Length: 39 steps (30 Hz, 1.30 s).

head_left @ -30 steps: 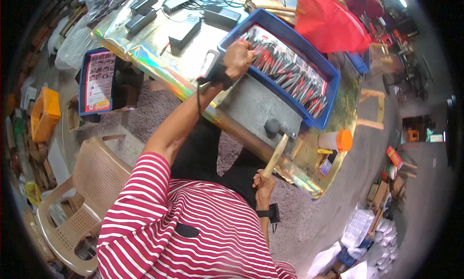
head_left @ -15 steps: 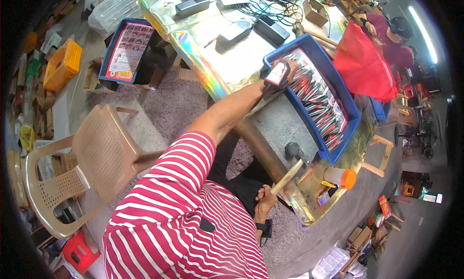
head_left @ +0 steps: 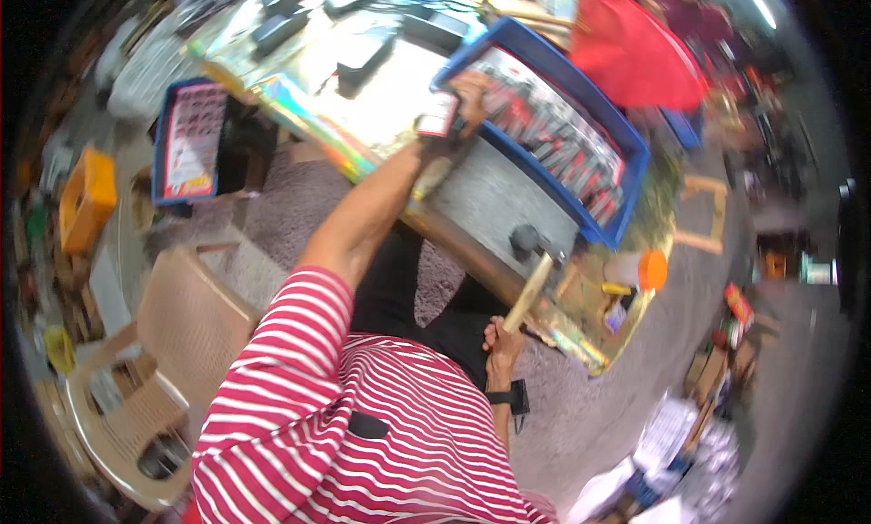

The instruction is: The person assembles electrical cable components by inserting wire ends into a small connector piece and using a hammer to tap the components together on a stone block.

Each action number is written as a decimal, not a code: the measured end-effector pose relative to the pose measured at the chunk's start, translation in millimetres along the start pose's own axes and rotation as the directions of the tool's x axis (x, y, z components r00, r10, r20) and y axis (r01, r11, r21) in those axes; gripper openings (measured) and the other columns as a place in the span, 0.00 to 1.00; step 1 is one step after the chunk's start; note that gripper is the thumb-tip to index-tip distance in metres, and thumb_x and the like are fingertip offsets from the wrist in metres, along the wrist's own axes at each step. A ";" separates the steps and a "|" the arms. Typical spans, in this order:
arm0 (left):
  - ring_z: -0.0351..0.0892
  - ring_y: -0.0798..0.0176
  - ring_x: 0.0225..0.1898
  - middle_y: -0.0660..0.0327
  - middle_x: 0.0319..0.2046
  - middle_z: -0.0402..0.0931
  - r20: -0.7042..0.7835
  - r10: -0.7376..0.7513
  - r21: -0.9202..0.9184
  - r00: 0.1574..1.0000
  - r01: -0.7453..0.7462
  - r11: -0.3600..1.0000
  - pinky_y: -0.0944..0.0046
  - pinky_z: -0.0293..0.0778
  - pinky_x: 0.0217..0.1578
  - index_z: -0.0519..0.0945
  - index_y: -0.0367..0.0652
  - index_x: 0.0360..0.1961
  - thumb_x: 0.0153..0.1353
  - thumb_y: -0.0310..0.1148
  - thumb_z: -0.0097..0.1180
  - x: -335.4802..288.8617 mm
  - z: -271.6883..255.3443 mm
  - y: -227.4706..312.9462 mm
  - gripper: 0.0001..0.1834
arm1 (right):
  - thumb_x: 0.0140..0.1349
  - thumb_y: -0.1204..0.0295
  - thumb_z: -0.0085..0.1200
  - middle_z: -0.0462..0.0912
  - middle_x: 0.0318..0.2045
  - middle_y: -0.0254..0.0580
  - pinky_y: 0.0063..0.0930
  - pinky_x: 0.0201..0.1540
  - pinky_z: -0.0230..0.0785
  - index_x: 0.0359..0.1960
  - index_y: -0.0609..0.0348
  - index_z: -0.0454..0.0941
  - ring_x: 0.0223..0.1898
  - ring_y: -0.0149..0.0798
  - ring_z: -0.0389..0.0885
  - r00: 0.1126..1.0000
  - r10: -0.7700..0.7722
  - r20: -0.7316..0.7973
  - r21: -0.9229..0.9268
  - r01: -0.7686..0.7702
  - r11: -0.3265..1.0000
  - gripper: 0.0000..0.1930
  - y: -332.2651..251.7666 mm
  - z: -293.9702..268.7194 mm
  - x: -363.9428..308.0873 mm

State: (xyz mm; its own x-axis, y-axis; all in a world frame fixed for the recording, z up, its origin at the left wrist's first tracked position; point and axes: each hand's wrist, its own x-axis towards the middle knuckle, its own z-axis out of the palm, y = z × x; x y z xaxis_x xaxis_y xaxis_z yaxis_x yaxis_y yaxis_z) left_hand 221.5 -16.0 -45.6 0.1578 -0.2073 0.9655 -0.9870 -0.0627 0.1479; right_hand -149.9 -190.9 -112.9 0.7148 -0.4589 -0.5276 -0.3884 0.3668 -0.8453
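My left hand (head_left: 469, 96), with a dark band and a white-faced device on its wrist, is at the left end of a blue plastic bin (head_left: 541, 181). Motion blur smears its fingers, so their grip is unclear. Many thin red, black and silver pieces (head_left: 553, 138) lie in the bin on printed sheets. My right hand (head_left: 502, 338), lower and nearer my body, is closed round the wooden handle of a hammer (head_left: 529, 297). The hammer's dark head end (head_left: 528, 240) is over a grey metal plate (head_left: 494, 197) set at the table's near edge.
An orange-lidded jar (head_left: 651, 270) and a yellow-handled cutter (head_left: 618, 289) are at the table's right corner. Black boxes (head_left: 367, 57) and cables lie at the back. A beige chair (head_left: 195, 311) stands left, near another blue bin (head_left: 163, 152). Red cloth (head_left: 631, 48) hangs beyond the bin, near another person.
The whole view has swung, moving the scene left and up, with more blur. My left hand remains at the bin's left end. My right hand still holds the hammer, its handle now steeper in view.
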 end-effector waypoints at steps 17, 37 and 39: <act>0.69 0.48 0.24 0.51 0.17 0.67 0.267 -0.599 0.648 0.755 0.320 0.691 0.54 0.65 0.26 0.66 0.39 0.19 0.47 0.23 0.42 -0.4 6.2 4.3 0.03 | 0.53 0.66 0.47 0.70 0.13 0.39 0.15 0.09 0.55 0.26 0.68 0.71 0.10 0.24 0.62 0.994 -0.069 -0.083 -0.027 0.067 0.997 0.13 -1.7 -1.0 -1.1; 0.71 0.45 0.28 0.47 0.26 0.72 0.365 -0.684 0.740 0.632 0.249 0.625 0.50 0.64 0.30 0.69 0.38 0.28 0.53 0.28 0.37 0.6 3.6 0.6 0.08 | 0.56 0.71 0.42 0.68 0.11 0.39 0.18 0.08 0.56 0.15 0.62 0.61 0.10 0.26 0.66 0.993 -0.111 -0.044 -0.057 0.108 0.993 0.13 -6.8 1.8 0.2; 0.70 0.45 0.30 0.47 0.27 0.72 0.384 -0.725 0.769 0.572 0.237 0.594 0.51 0.64 0.32 0.69 0.38 0.29 0.53 0.27 0.36 3.4 3.7 1.5 0.08 | 0.55 0.72 0.42 0.67 0.09 0.39 0.19 0.07 0.55 0.13 0.60 0.58 0.10 0.26 0.66 0.988 -0.131 -0.083 -0.039 0.128 0.991 0.14 -7.8 5.1 1.5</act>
State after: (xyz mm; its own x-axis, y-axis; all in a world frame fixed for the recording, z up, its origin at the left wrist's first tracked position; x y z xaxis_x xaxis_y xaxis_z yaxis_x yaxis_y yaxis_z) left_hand 220.6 -20.4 -42.9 0.8171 -0.4482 0.3625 -0.5262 -0.8367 0.1516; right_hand -142.8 -190.4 -106.7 0.7088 -0.5684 -0.4176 -0.3160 0.2735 -0.9085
